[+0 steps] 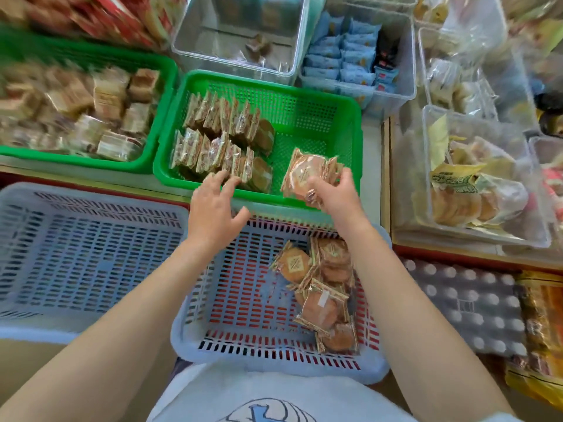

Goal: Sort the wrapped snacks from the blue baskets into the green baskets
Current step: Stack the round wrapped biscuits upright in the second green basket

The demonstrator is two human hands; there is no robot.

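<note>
The step in hand is placing: the right hand [333,190] pinches a small stack of wrapped snacks [307,175] over the near edge of the green basket [350,117]. The left hand [213,205], fingers spread, touches the standing rows [219,141] there. More snacks [326,293] wait in the blue basket [243,354] — next, I think, the stack must be set upright beside the rows.
</note>
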